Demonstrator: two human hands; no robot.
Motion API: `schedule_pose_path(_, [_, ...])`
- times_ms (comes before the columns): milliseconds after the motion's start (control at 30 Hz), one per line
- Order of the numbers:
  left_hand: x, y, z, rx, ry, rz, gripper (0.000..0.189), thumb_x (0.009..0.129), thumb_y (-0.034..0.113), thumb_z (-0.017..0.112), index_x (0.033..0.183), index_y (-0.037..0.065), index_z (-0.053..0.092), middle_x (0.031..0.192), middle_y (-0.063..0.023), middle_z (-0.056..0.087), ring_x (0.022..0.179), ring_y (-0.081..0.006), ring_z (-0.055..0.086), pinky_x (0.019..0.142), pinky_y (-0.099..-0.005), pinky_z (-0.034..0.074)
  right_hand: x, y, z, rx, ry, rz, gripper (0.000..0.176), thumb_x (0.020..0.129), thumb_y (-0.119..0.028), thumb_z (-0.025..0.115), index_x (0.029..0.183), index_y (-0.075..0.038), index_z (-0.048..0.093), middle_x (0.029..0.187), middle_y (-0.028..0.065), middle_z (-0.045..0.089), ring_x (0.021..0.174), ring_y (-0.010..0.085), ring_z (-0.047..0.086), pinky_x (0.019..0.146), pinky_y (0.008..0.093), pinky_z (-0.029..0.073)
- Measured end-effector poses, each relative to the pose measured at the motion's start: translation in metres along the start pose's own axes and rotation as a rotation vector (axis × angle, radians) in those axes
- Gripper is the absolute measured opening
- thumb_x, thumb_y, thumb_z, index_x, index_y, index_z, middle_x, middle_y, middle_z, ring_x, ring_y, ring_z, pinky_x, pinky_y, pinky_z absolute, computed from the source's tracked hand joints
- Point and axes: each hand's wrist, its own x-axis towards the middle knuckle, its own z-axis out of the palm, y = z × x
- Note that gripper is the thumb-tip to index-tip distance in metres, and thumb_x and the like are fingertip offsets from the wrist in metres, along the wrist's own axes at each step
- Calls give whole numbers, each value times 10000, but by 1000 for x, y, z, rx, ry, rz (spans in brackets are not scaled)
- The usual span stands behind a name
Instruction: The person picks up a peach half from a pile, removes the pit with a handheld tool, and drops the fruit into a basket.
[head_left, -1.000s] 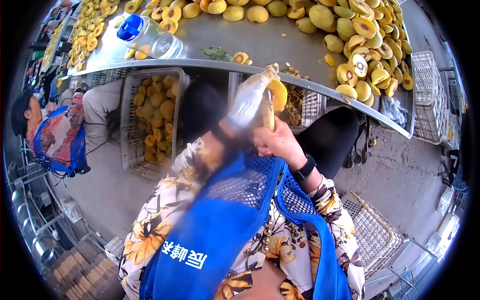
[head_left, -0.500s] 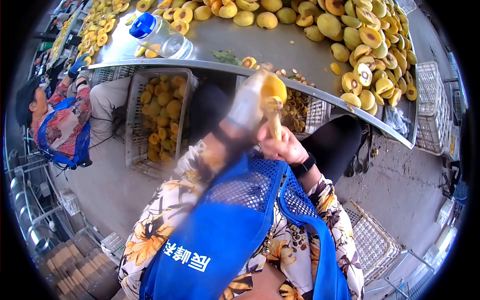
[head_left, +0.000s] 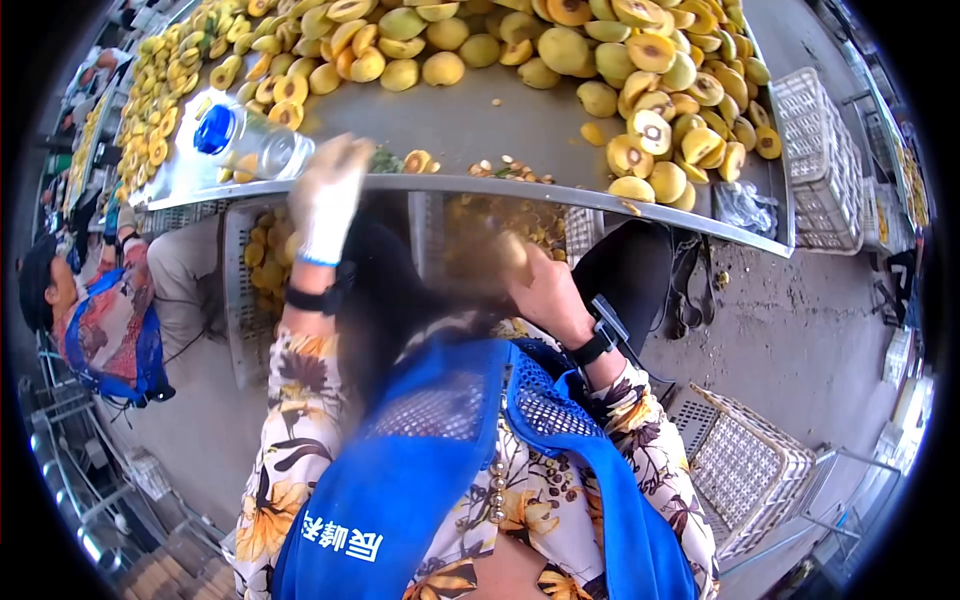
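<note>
My left hand (head_left: 333, 200), in a pale glove, is over the front edge of the metal table (head_left: 400, 150), close to the base of a clear bottle (head_left: 275, 148) with a blue cap. Motion smears its fingers, so I cannot see whether they hold anything. Bare and closed, my right hand (head_left: 550, 295) is below the table edge, gripping a wooden-handled tool (head_left: 512, 255) whose far end is blurred. Halved yellow peaches (head_left: 650, 135) are heaped at the right and along the back of the table, many cut faces showing brown centres.
Under the table, a crate (head_left: 240, 330) of peaches stands at the left. Fruit scraps (head_left: 515, 170) lie by the table edge. White plastic crates (head_left: 815, 160) are stacked at the right, and another crate (head_left: 745, 460) sits behind. A co-worker (head_left: 110, 310) sits at the left.
My left hand has moved left and away from my right hand, from the yellow peach half to beside the bottle. My right hand has lowered slightly with the tool. The view has shifted.
</note>
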Motion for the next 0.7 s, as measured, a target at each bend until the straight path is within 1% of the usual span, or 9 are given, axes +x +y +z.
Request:
schedule_pose_path(33, [21,9,28,1,-25,272,158,798,165,595,946,170,650,981,-51,646,787,-228,642,636,-322,532,-2,1,-7,37,87,0,276,784,-161,646,976,11,549,719,229,606,682,373,623,586,377,486])
schedule_pose_path(100, [65,84,50,-182,-52,408,125,820,221,580,921,159,622,981,-96,641,730,-248,647,593,-368,525,-8,5,-20,86,216,64,249,788,-154,649,948,11,552,715,216,605,662,339,632,582,355,481])
schedule_pose_path(133, [85,124,67,-258,-343,207,234,786,186,601,1018,156,618,981,-76,641,803,-265,636,678,-381,529,-12,5,-26,110,316,32,224,795,-141,648,945,1,560,683,170,604,620,246,627,575,327,477])
schedule_pose_path(200, [125,202,67,-402,-646,-50,342,789,299,620,1083,131,573,950,-125,640,804,-300,630,694,-426,504,-24,11,-36,231,401,44,181,805,-116,642,939,-20,567,640,65,566,579,129,560,534,273,453])
schedule_pose_path(267, [137,241,121,-507,-701,119,497,802,406,590,1159,70,505,997,-222,618,907,-366,610,776,-463,481,-34,18,-46,309,468,84,159,812,-103,636,939,-36,568,617,-1,539,545,63,514,498,234,428])
schedule_pose_path(333, [136,272,156,-523,-689,11,521,800,358,585,1199,40,480,994,-244,615,953,-353,600,800,-430,486,-48,25,-53,349,510,168,157,816,-104,632,946,-47,565,612,-28,521,516,45,489,469,209,403])
schedule_pose_path(533, [133,233,142,-693,-485,116,489,692,350,687,1068,48,606,975,-201,637,891,-332,622,812,-377,489,-48,56,-85,314,664,122,224,848,-110,598,1049,-46,523,634,2,547,421,44,445,373,181,348])
schedule_pose_path(633, [120,204,48,-629,-911,209,668,722,379,690,1256,36,482,1208,-160,559,1062,-271,570,899,-319,451,-27,45,-98,412,583,31,309,886,-144,566,1163,-30,488,658,13,561,417,34,422,371,173,329])
schedule_pose_path(700, [94,179,41,-736,-933,380,646,734,364,674,1240,9,487,1199,-176,559,1088,-291,549,928,-322,427,-10,37,-94,463,422,-21,315,903,-162,542,1187,-37,489,671,-6,553,426,25,407,380,169,323])
